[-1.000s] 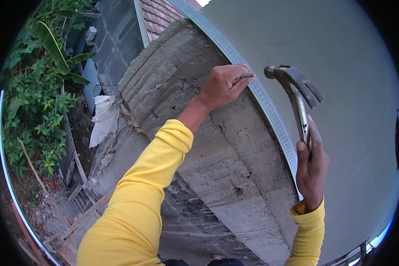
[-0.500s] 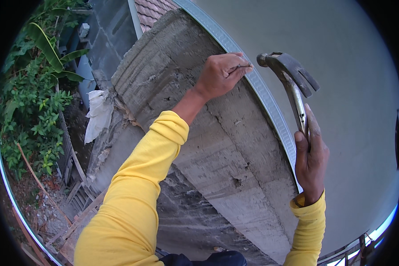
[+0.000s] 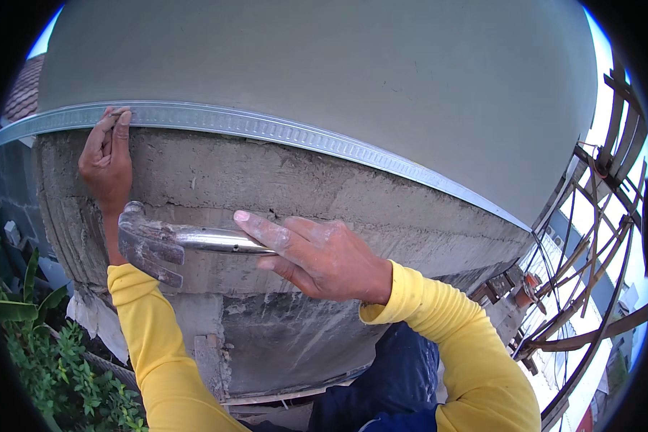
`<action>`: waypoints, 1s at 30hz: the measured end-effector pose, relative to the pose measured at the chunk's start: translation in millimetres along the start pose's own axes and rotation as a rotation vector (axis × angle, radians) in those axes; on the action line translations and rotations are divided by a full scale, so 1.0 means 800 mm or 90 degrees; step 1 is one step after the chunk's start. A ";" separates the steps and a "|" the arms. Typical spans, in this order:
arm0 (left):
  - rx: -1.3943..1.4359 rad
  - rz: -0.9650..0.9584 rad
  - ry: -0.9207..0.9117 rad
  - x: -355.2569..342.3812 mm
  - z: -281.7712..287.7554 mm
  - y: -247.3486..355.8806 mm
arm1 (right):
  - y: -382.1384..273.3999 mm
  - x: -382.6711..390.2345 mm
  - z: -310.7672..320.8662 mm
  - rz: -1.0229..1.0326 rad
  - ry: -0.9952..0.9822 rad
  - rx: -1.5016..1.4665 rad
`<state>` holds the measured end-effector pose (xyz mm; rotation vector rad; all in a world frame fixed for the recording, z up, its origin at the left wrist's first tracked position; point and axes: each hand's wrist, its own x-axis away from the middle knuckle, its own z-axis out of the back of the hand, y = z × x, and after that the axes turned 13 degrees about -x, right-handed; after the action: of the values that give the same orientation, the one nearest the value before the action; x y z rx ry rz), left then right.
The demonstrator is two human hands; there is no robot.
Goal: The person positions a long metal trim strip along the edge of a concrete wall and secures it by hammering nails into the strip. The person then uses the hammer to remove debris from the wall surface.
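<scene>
My right hand (image 3: 320, 258) grips a claw hammer (image 3: 212, 239) by its shiny metal handle, with the index finger stretched along the shaft. The rusty, worn hammer head points left and hangs in front of my left wrist. My left hand (image 3: 108, 155) is raised to a long silver metal strip (image 3: 266, 124), its fingertips pinched together against the strip near its left end. Whatever small thing sits between those fingertips is too hidden to name. The strip has a stamped pattern and runs along the line between a smooth grey wall (image 3: 324, 65) and rough concrete (image 3: 266, 169) below.
Wooden poles and scaffold beams (image 3: 597, 245) stand at the right, with cables beside them. An orange-red container (image 3: 529, 288) sits near them. Green plants (image 3: 65, 374) grow far below at the lower left, near a torn whitish sheet (image 3: 97, 327). Roof tiles (image 3: 25, 86) show at the upper left.
My view has turned, so the strip now runs across it. The hammer has swung from right of the strip to below it, near my left wrist. My left hand stays pinched at the strip.
</scene>
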<state>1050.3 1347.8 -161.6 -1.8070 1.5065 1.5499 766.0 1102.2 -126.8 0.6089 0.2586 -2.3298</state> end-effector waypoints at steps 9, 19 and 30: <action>0.043 0.012 -0.025 0.008 -0.015 0.053 | 0.014 0.117 -0.011 -0.115 0.239 -0.136; 0.155 -0.374 -0.135 0.090 -0.128 0.227 | 0.038 0.227 -0.036 -0.272 0.487 -0.158; 0.143 -0.395 -0.182 0.097 -0.147 0.221 | 0.075 0.220 0.021 -0.294 0.405 -0.034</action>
<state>950.7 1148.8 -120.8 -1.6232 0.8342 1.2063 687.5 949.2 -199.9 1.3754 0.8209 -2.4717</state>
